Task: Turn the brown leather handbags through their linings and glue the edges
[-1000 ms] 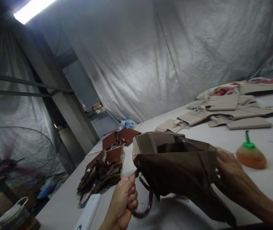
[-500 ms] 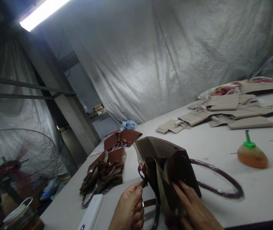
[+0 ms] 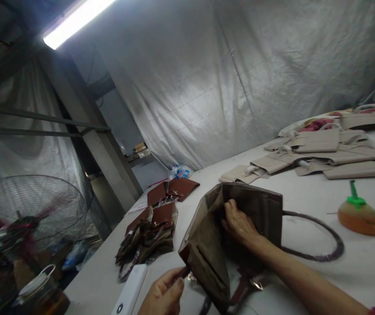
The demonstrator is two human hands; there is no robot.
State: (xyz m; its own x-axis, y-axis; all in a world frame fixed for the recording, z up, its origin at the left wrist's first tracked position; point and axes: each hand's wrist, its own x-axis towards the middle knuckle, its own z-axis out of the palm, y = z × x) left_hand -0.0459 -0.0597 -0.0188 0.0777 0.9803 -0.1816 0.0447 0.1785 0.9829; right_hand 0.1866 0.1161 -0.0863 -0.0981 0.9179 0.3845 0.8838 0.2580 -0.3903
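A brown handbag (image 3: pixel 207 232) with a taupe lining lies open on the white table (image 3: pixel 306 197), its dark round handle (image 3: pixel 325 251) stretched out to the right. My right hand (image 3: pixel 238 223) reaches inside the bag's mouth, fingers curled against the lining. My left hand (image 3: pixel 163 295) pinches the bag's near corner at the bottom edge of the view.
A pile of brown bag parts and straps (image 3: pixel 148 232) lies left of the bag, with a white flat device (image 3: pixel 130 295) near it. Beige panels (image 3: pixel 309 155) are spread at the far right. An orange lump with a green cap (image 3: pixel 360 214) sits to the right. A fan (image 3: pixel 26 218) stands off the table's left.
The bag has been tipped so its opening faces me. My right hand has gone from the bag's outside into its interior. My left hand still holds the near corner.
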